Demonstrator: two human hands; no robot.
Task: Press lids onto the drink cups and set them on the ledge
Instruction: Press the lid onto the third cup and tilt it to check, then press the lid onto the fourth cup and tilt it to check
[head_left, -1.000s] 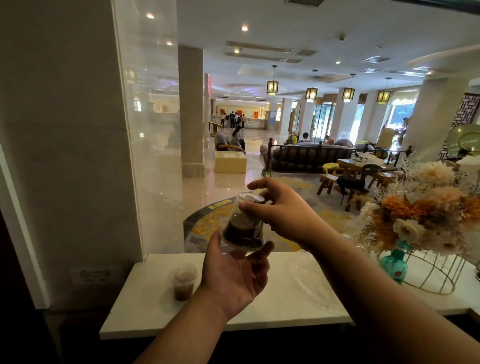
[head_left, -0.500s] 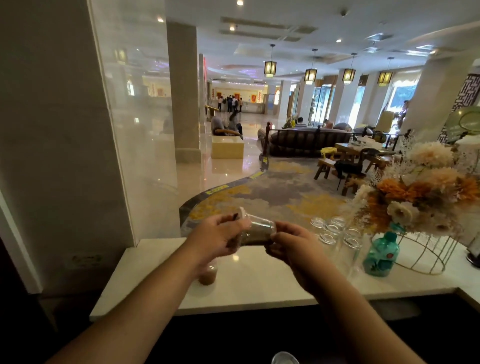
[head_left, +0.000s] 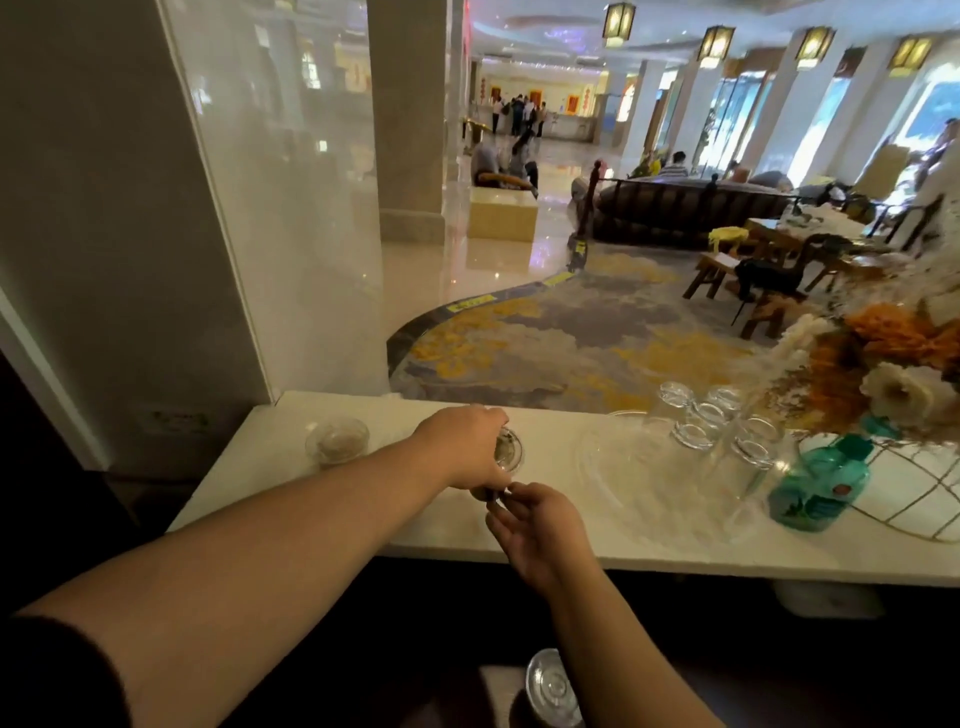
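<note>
Drink cup, lidded, gripped from above by left hand, fingers curled round it, over the tabletop; resting or just above, cannot tell. Right hand just near of it, fingers loosely bent at its near edge; pinching or merely touching, cannot tell. Second lidded cup standing well left. Glasses on clear tray to right.

- cup in left hand: body hidden behind the fingers, only its round top shows. Contact with ledge: cannot tell.
- right hand: fingertips blurred beside the cup's base. Touching or apart: unclear.
- flower arrangement: cut by right edge.
- lower lidded cup: cut by bottom edge.
- green bottle: label unreadable.
</note>
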